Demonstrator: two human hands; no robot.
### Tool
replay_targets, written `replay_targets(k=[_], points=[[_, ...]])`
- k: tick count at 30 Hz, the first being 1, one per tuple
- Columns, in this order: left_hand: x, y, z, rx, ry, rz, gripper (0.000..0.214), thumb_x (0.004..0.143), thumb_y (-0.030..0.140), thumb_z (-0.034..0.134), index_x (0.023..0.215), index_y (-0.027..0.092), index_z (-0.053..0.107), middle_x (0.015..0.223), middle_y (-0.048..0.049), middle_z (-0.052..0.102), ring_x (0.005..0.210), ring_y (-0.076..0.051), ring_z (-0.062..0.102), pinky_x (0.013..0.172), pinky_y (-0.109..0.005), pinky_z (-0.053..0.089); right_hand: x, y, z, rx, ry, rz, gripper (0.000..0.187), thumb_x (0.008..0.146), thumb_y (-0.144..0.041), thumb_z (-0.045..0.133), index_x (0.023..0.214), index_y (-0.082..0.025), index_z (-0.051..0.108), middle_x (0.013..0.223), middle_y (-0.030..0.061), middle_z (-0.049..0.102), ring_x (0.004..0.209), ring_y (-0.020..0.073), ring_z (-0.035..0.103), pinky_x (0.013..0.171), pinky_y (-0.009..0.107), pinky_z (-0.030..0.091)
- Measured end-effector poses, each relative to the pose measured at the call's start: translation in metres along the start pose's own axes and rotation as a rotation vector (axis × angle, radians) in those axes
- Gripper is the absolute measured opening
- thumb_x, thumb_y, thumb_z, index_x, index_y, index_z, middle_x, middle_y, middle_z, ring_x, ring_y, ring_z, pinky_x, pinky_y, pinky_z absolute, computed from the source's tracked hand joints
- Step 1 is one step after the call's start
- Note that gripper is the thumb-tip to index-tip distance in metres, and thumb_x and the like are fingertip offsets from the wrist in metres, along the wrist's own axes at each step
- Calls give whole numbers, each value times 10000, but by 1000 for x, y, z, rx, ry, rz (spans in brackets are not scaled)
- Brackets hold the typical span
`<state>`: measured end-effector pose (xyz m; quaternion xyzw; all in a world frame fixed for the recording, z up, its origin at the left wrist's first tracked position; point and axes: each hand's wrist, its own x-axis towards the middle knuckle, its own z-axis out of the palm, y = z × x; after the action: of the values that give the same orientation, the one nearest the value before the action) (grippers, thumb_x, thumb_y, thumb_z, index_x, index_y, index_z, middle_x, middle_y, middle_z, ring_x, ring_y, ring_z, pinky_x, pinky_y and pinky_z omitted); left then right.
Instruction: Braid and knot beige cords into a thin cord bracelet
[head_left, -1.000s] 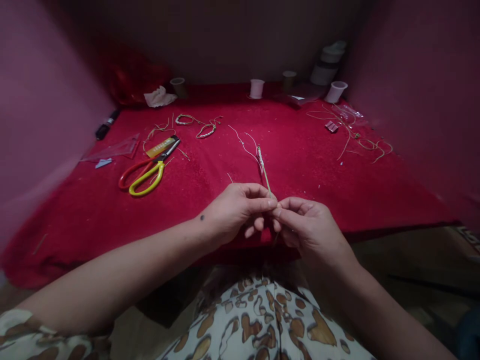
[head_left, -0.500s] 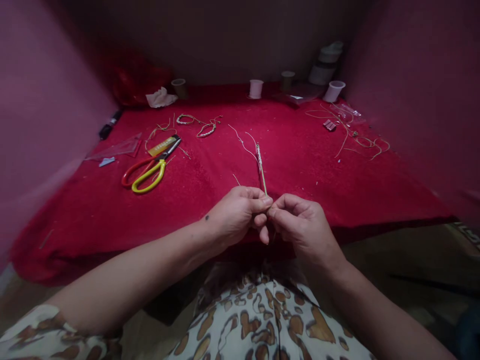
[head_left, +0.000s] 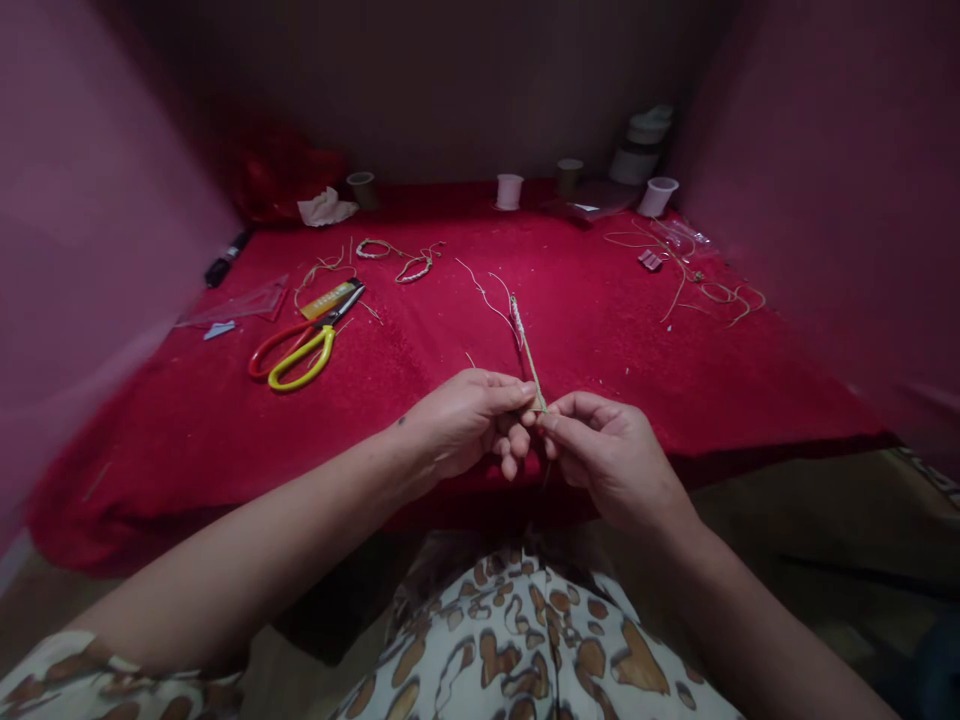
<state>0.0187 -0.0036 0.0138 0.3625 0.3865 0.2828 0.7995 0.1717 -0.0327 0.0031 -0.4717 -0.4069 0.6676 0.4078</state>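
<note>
A thin green braided cord (head_left: 529,355) with a white section at its far end runs from my fingers away across the red cloth. My left hand (head_left: 487,415) pinches a fine strand beside the cord's near end between thumb and index finger, its other fingers loosely curled. My right hand (head_left: 600,440) grips the cord's near end between thumb and index finger, close to the left fingertips. Loose thin strands (head_left: 491,298) trail beside the white part. The knot or crossing at the fingertips is too small to make out.
Scissors (head_left: 301,358) with red and yellow handles lie at left beside a yellow packet (head_left: 328,300). Finished-looking cord bracelets (head_left: 415,268) rest behind. Spools (head_left: 508,191) stand at the back; a binder clip (head_left: 650,260) and tangled cord (head_left: 721,292) lie at right.
My left thumb and fingers have shifted off the green cord, showing more of its near end. The right hand now pinches that end. The whole view has tilted slightly.
</note>
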Motion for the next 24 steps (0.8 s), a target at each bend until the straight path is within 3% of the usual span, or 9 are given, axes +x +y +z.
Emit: replay_targets(k=[4, 14, 24], points=[[1, -1, 4, 43, -1, 15, 166, 799, 225, 551, 677, 111, 546, 555, -39, 614, 375, -63, 488, 344, -155, 407, 1, 0, 1, -14, 16, -11, 202, 727, -293, 646, 630, -155, 534, 496, -43, 512, 356, 31, 346, 340, 169, 221], [-2, 1, 7, 82, 32, -17, 170, 778, 225, 552, 644, 128, 517, 435, 12, 520, 310, -59, 431, 315, -157, 346, 0, -2, 0, 52, -21, 17, 173, 721, -268, 641, 644, -149, 542, 498, -39, 525, 347, 26, 323, 338, 166, 193], [-8, 1, 5, 273, 131, 127, 53, 749, 172, 583, 766, 122, 575, 552, -7, 584, 419, -61, 469, 392, -171, 399, 2, -1, -3, 47, -10, 12, 184, 741, -273, 634, 639, -150, 542, 498, -32, 544, 346, 26, 345, 343, 165, 219]])
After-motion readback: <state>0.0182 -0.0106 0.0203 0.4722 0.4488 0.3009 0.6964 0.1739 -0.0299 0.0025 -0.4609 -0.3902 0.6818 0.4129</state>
